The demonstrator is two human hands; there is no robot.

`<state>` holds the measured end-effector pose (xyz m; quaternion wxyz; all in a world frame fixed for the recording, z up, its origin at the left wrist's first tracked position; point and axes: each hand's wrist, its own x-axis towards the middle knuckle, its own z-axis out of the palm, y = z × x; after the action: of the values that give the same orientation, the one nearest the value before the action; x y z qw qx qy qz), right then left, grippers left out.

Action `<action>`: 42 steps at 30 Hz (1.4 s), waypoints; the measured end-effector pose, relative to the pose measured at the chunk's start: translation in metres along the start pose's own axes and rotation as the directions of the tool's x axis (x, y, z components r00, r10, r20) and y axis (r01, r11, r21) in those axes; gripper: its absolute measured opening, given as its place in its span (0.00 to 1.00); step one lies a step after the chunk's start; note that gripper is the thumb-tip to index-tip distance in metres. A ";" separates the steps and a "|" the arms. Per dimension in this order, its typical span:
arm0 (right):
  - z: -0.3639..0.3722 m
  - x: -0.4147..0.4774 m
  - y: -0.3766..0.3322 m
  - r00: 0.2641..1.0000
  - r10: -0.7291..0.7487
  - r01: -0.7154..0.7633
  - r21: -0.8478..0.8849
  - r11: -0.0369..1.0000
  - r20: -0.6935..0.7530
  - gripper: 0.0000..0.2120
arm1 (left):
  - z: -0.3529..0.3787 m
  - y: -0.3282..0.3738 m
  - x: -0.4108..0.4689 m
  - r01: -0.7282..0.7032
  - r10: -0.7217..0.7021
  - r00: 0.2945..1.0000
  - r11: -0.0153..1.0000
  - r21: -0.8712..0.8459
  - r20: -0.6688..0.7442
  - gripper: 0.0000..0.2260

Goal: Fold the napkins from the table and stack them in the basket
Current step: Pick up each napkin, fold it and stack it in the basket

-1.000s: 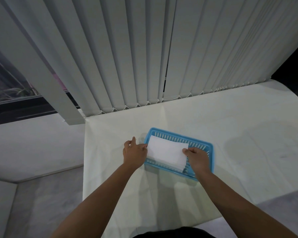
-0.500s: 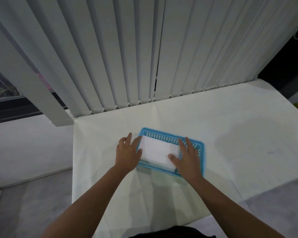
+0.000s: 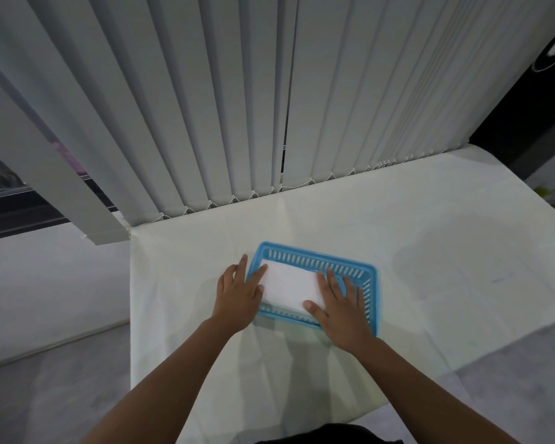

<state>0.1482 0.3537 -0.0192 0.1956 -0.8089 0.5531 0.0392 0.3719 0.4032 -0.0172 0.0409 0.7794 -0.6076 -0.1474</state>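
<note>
A blue slotted plastic basket (image 3: 314, 255) sits on the white table (image 3: 430, 251), left of the middle. Inside it lies a folded white napkin (image 3: 290, 286), flat, on top of what looks like a stack. My left hand (image 3: 237, 293) rests flat over the basket's left rim with fingers spread, fingertips touching the napkin's left edge. My right hand (image 3: 340, 306) lies flat with fingers apart on the napkin's right end and the basket's right side. Neither hand grips anything.
Vertical white blinds (image 3: 269, 107) hang along the table's far edge. The table's left edge (image 3: 131, 315) drops to a grey floor. A dark window frame (image 3: 13, 216) shows at the left. My dark clothing (image 3: 327, 435) is at the near edge.
A second ago both hands pinched the napkin above the basket. They lowered it in, let go, and now lie flat with spread fingers on it.
</note>
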 end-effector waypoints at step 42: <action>-0.132 0.128 0.252 0.911 0.402 -0.260 0.628 0.734 -0.094 0.39 | 0.000 0.238 0.173 0.275 -0.330 0.939 0.544 -0.793 0.099 0.32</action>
<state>-0.0520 0.1150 -0.0027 0.3689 -0.5908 0.6905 -0.1953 0.1876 0.1762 0.0098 0.3767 0.7752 -0.3323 -0.3829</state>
